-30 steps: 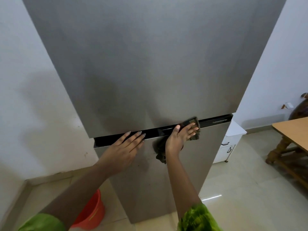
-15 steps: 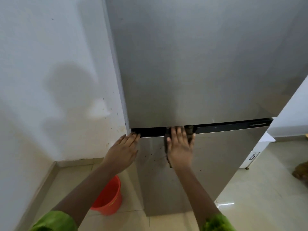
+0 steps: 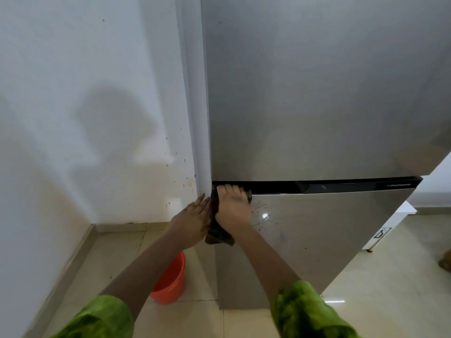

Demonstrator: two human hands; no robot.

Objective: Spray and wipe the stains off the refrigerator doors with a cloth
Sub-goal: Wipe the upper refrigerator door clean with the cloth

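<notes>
A grey two-door refrigerator fills the view, with its upper door (image 3: 317,93) above a black handle strip (image 3: 341,185) and its lower door (image 3: 317,235) below. My right hand (image 3: 233,208) presses a dark cloth (image 3: 218,235) flat against the top left corner of the lower door, fingertips reaching the strip. The cloth's tail hangs below my palm. My left hand (image 3: 194,215) lies with straight fingers against the door's left edge, beside the cloth. Dark splatter stains (image 3: 262,212) mark the door just right of my right hand.
A white wall (image 3: 85,118) with small brown specks stands close on the left. An orange bucket (image 3: 170,281) sits on the tiled floor at the fridge's lower left corner. A low white cabinet (image 3: 395,220) stands to the right of the fridge.
My right hand has slid the cloth leftward along the handle strip to the door's left corner. My left hand moved left to the door's edge. The view swung left.
</notes>
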